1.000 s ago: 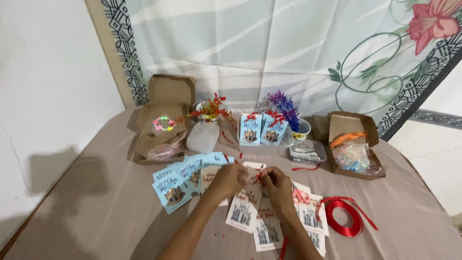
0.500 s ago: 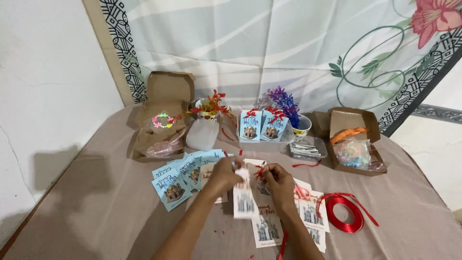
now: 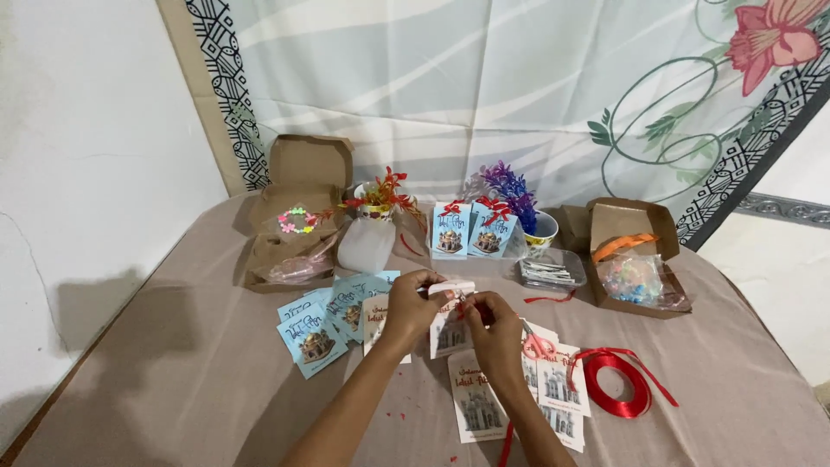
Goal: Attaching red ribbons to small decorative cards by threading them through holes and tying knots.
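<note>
Fingers: both sets are pinched in tight at the top edge of a small white card (image 3: 451, 327), working a bit of red ribbon (image 3: 462, 305) there. Left hand (image 3: 411, 304) clamps the card's upper left corner, right hand (image 3: 494, 329) nips the ribbon at the top middle. No open gap between fingertips that I can see.

Card: held up off the table, hanging down from the fingers, long axis roughly vertical, picture side facing the camera. It sits right between the two hands, so neither has to reach.

Which hand is nearer: pretty much even, though the right one is actually on the ribbon.

Just below: more white cards (image 3: 474, 405) lying flat on the brown tablecloth (image 3: 173, 389), near the right forearm.

Left side: a fan of blue cards (image 3: 316, 333), close to the left wrist.

Right side: red ribbon spool (image 3: 616, 385), loose tail trailing off, near the right hand but not touching.

Further back: two finished blue cards with red bows (image 3: 467, 229) propped upright, a clear tray (image 3: 551, 270), open cardboard boxes on the left (image 3: 294, 216) and right (image 3: 631, 259).
</note>
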